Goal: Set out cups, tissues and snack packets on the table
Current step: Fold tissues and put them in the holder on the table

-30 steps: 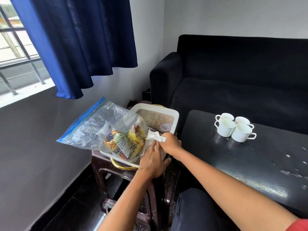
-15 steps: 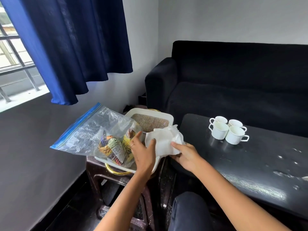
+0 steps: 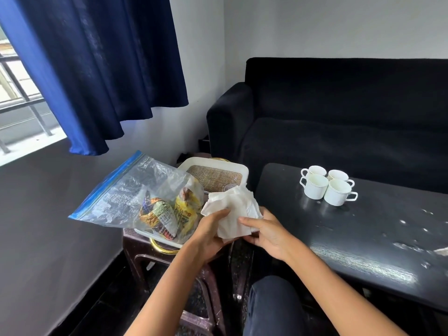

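**Both hands hold the tissues beside the tray**

The left hand (image 3: 208,235) and the right hand (image 3: 269,235) each grip the same crumpled white wad of tissues (image 3: 232,212). The left thumb lies across the front of the wad with the fingers curled behind it; the right hand pinches its lower right side, index finger stretched along the paper. The wad is held in the air, over the gap between the tray's near right corner and the left end of the surface (image 3: 363,238).

Just left of the hands, a clear zip bag (image 3: 126,192) with a blue seal lies tilted across the near half of the white tray (image 3: 238,166), its mouth pointing up and left past the tray's edge. Inside the bag, at its lower end, sit bright snack packets (image 3: 167,214), yellow and multicoloured. The far half of the tray shows a woven brown mat (image 3: 215,177). The tray rests on a dark stool (image 3: 135,246).

On the dark glossy surface to the right, four white cups (image 3: 326,185) stand upright in a tight cluster near the far edge, touching one another, handles turned outward. Pale flecks mark the surface toward its right end.

Behind it stands a black sofa (image 3: 339,112). A blue curtain (image 3: 97,69) hangs over the window at the upper left.
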`<act>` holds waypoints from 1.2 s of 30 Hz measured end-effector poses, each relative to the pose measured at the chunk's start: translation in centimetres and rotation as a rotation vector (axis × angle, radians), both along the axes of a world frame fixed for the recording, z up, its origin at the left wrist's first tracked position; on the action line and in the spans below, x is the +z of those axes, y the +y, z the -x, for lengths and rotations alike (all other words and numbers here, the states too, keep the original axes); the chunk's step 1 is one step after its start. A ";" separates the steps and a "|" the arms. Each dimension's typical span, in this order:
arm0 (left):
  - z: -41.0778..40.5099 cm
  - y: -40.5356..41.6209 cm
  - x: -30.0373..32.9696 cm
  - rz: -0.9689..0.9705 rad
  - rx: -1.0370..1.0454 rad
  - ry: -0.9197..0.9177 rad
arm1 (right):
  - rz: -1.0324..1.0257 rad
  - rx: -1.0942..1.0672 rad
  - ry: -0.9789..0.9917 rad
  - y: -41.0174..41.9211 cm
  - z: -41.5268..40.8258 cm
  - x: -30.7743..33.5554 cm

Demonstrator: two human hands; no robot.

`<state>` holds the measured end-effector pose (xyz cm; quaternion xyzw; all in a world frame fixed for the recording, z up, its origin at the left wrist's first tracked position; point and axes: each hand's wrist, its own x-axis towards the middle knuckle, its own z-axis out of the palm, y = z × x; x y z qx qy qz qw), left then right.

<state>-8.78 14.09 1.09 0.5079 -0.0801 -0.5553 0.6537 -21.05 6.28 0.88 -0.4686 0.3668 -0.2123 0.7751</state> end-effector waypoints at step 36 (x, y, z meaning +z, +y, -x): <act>-0.2 -0.2 -0.2 0.076 -0.123 0.090 | 0.809 -0.118 0.406 -3.1 0.4 2.9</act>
